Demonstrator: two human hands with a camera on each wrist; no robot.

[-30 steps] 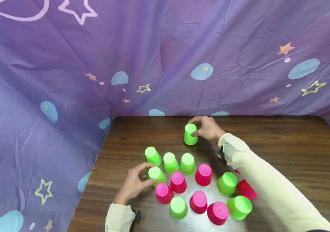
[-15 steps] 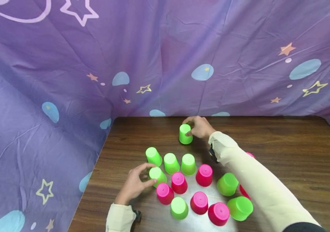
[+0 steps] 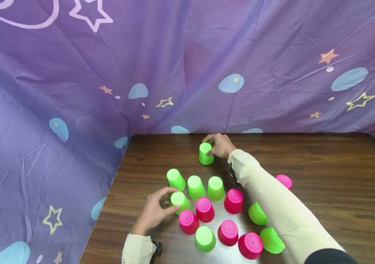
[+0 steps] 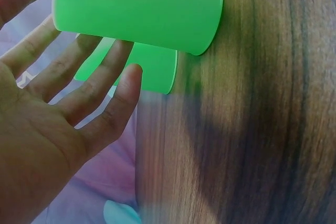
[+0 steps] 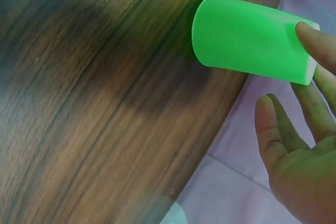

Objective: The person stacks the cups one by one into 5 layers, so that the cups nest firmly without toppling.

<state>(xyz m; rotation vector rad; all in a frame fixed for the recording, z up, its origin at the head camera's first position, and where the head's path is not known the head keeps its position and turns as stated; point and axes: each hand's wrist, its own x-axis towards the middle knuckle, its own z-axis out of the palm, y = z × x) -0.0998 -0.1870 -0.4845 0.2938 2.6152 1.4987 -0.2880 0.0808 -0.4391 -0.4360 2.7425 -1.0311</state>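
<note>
At the back of the table my right hand (image 3: pixel 223 146) grips an upside-down green cup (image 3: pixel 204 154) between thumb and fingers. The right wrist view shows the thumb near the base of this cup (image 5: pixel 247 38), its wide mouth toward the wood. Farther front and left, my left hand (image 3: pixel 154 211) holds another upturned green cup (image 3: pixel 181 202) by its sides, with the other fingers spread behind it. Just behind that one stands a green cup (image 3: pixel 175 179), and two more green cups, one (image 3: pixel 196 187) and the other (image 3: pixel 215 189), stand to its right.
Several upside-down pink cups, such as one (image 3: pixel 234 201) and one (image 3: pixel 251 245), stand among more green cups (image 3: pixel 205 239) nearer the front. My right sleeve (image 3: pixel 273 194) partly covers cups at the right. A purple curtain (image 3: pixel 200 66) hangs behind the wooden table (image 3: pixel 332 157).
My right hand has moved the green cup leftward along the back of the table. The right forearm shifted left too, uncovering a pink cup. The left hand stays at its cup.
</note>
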